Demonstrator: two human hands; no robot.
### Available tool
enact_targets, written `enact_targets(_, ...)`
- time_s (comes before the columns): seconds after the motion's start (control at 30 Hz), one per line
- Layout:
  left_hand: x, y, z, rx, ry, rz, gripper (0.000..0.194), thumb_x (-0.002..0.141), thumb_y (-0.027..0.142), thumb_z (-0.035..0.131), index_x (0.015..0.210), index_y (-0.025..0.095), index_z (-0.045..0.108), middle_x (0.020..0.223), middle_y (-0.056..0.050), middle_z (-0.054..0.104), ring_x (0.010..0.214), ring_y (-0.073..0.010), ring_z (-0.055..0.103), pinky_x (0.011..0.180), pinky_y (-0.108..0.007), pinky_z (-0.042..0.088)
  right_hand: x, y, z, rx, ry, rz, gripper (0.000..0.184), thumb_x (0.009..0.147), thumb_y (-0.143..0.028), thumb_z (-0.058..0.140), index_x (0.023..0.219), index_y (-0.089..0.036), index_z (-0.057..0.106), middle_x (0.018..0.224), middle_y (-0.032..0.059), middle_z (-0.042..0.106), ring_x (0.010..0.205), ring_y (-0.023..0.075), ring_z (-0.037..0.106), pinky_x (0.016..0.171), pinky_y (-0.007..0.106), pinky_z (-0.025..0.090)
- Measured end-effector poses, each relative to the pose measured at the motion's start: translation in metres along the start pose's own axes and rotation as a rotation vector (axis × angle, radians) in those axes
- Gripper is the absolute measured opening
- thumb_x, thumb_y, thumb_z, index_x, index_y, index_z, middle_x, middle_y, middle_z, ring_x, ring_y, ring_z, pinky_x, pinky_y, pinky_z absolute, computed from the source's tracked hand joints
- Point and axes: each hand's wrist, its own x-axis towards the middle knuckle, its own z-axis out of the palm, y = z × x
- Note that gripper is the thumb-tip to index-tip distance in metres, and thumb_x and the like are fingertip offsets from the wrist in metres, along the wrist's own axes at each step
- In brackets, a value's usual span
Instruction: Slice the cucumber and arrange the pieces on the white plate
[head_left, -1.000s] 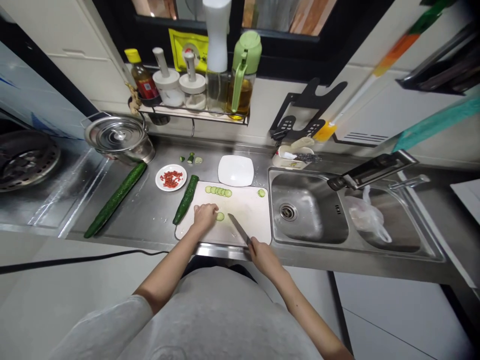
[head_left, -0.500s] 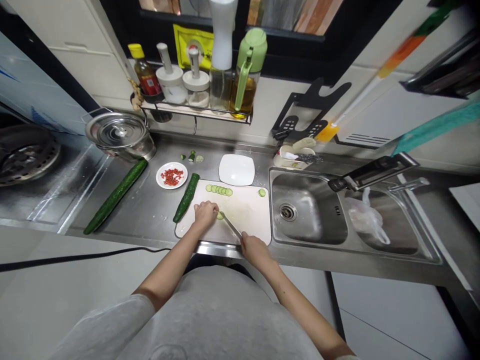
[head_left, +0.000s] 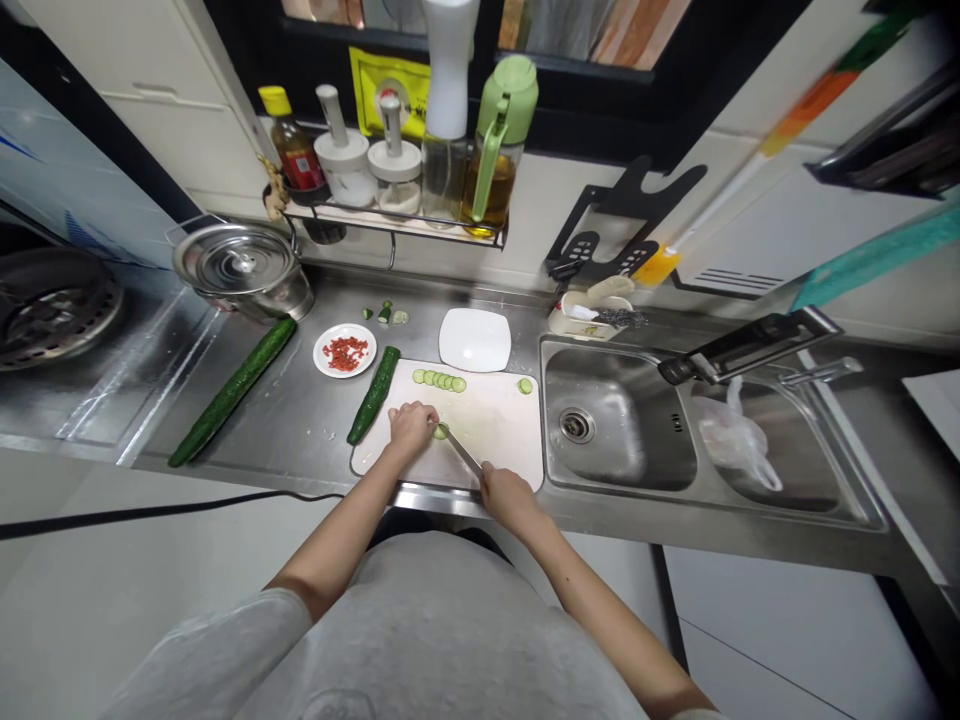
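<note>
My right hand (head_left: 511,496) is wrapped round the handle of a knife (head_left: 463,453), its blade pointing up and left across the white cutting board (head_left: 487,425). The blade's tip meets a pale green cucumber slice (head_left: 441,432). At that slice's left edge, the fingers of my left hand (head_left: 412,428) are pinched together on it. A row of cucumber slices (head_left: 439,380) lies along the board's far side, and a small stack of slices (head_left: 525,386) sits in the far right corner. One cucumber (head_left: 373,396) rests against the board's left edge.
Left of the board are a longer cucumber (head_left: 232,392) and a white plate of chopped red pieces (head_left: 345,374). Behind it stand a square white plate (head_left: 474,365) and cucumber ends (head_left: 385,313). A steel pot (head_left: 244,270) is at back left; the sink (head_left: 615,450) adjoins the right.
</note>
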Motion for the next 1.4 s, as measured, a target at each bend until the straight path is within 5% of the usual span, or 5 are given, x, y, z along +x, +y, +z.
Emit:
enact_targets(0.8, -0.002, 0.004, -0.005, 0.014, -0.001, -0.003, 0.02, 0.082, 0.022, 0.053, 0.087, 0.027, 0.072, 0.101, -0.005, 0.068, 0.1, -0.0238, 0.053, 0.087, -0.039, 0.027, 0.006, -0.002, 0.007, -0.016, -0.067, 0.02, 0.028, 0.091, -0.013, 0.036, 0.114, -0.016, 0.051, 0.097, 0.0148, 0.068, 0.09, 0.0231, 0.066, 0.066, 0.028, 0.039)
enact_targets(1.4, -0.005, 0.003, -0.003, 0.021, -0.02, 0.01, 0.025, 0.081, 0.02, 0.05, 0.091, 0.025, 0.072, 0.108, -0.008, 0.066, 0.105, -0.0265, 0.051, 0.088, -0.042, 0.027, -0.02, 0.016, 0.019, 0.004, -0.095, 0.038, 0.026, 0.094, -0.017, 0.034, 0.114, -0.015, 0.051, 0.093, 0.0137, 0.068, 0.09, 0.0225, 0.064, 0.065, 0.027, 0.034)
